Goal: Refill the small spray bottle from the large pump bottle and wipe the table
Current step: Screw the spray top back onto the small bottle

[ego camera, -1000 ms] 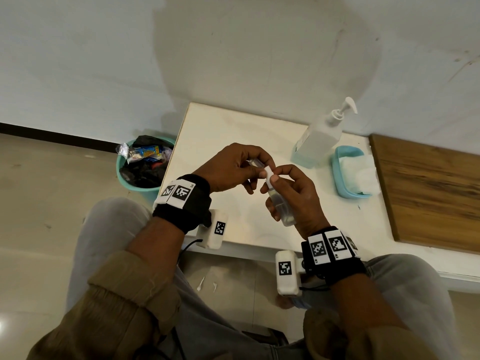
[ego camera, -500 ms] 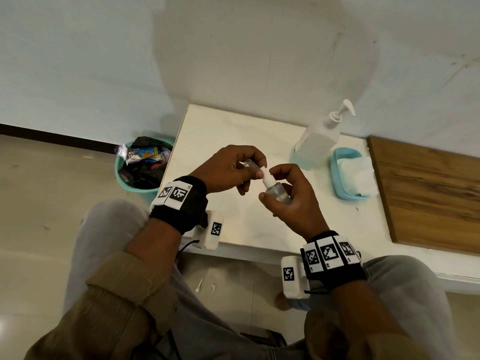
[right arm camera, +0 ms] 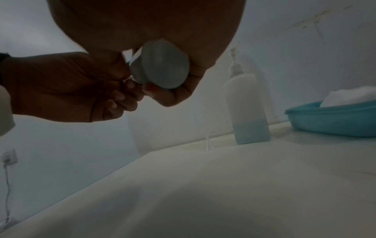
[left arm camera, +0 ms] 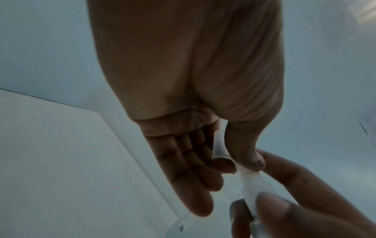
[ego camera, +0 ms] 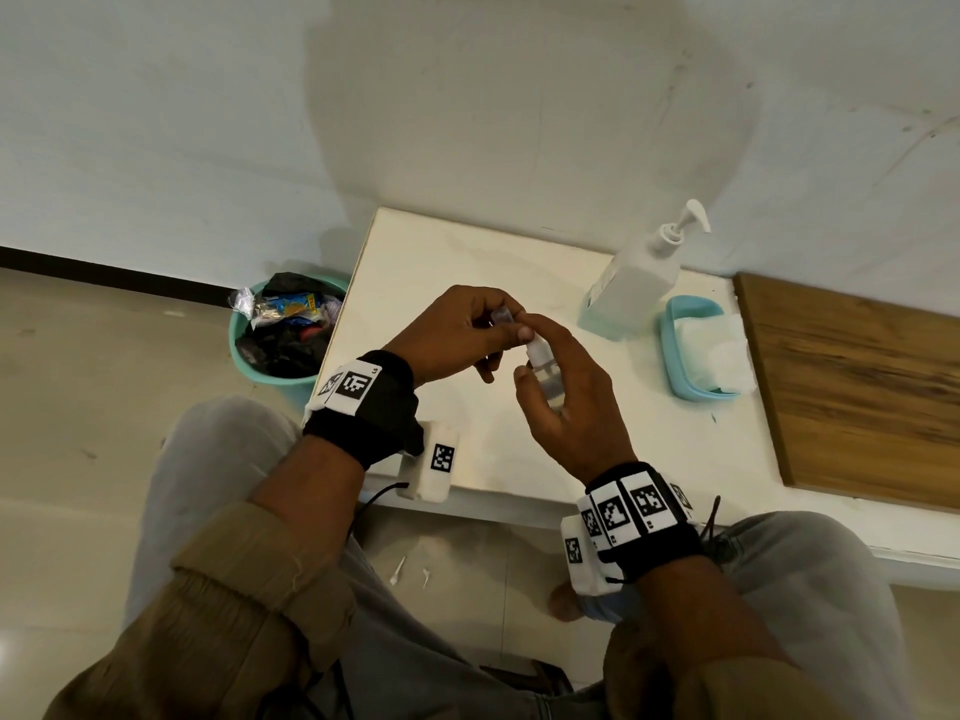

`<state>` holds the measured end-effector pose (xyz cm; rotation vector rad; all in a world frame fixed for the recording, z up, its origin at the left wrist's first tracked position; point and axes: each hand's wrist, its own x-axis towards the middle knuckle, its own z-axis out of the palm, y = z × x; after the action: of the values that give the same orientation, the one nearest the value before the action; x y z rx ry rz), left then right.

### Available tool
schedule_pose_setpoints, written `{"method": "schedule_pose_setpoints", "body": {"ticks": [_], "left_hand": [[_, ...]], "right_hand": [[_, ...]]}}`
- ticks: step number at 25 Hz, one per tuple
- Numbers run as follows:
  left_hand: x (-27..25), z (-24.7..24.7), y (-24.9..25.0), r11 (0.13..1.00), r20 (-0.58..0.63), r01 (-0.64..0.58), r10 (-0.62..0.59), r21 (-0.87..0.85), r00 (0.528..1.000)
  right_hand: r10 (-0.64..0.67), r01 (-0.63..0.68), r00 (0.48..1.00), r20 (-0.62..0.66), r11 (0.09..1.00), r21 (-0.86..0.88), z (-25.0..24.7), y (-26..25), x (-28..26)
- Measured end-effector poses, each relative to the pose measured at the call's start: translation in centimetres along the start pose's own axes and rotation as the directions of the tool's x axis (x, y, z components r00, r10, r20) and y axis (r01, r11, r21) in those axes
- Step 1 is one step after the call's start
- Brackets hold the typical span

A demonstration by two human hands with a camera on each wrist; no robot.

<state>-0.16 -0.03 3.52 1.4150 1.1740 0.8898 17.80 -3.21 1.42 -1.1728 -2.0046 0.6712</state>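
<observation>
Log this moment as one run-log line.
right hand: grips small spray bottle | left hand: pinches clear cap | pump bottle: on table

Olive-brown sleeves (ego camera: 249, 605), grey trousers (ego camera: 810, 605), black wristbands (ego camera: 363, 407) with square-patterned white tags

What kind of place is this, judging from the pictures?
Probably a plain indoor room, not a kitchen: a low white table against a bare white wall, a teal waste bin on the tiled floor.

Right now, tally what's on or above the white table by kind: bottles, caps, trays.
Bottles: 2, the small spray bottle in the right hand and the large pump bottle.
Caps: 1, the clear cap, pinched by the left hand.
Trays: 1, the blue tray.
Total: 4
</observation>
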Motion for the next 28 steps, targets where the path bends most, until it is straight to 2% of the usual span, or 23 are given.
{"method": "schedule_pose_setpoints", "body": {"ticks": [2,4,7,13,28], "left_hand": [[0.2,-0.2,-0.2,0.999,-0.022,-0.008,0.009,0.052,1.0],[0.4,-0.5,-0.7,0.985,-0.104,-0.01,0.028,0.174,0.994],[0.9,-1.0,-1.9,0.945,-0.247,0.053,0.03,0.323,0.969],[1.9,-0.6,-3.4,0.792,-0.341,0.2,0.012,0.577,0.94],[2.6,-0.5,-4.6,0.777,-0.388,0.215,0.041,0.591,0.921]], "right_hand": [[0.005,-0.005,1.0,0.003,1.0,-0.01,0.0,0.2,0.4],[0.061,-0.06,0.997,0.036,0.998,-0.036,0.1,0.5,0.5],[0.108,-0.099,0.988,0.112,0.991,-0.086,0.5,1.0,0.2],[0.045,-0.019,0.978,0.202,0.991,-0.132,1.6,1.3,-0.8],[0.091,-0.075,0.967,0.238,0.994,-0.076,2.6,2.4,-2.5]]}}
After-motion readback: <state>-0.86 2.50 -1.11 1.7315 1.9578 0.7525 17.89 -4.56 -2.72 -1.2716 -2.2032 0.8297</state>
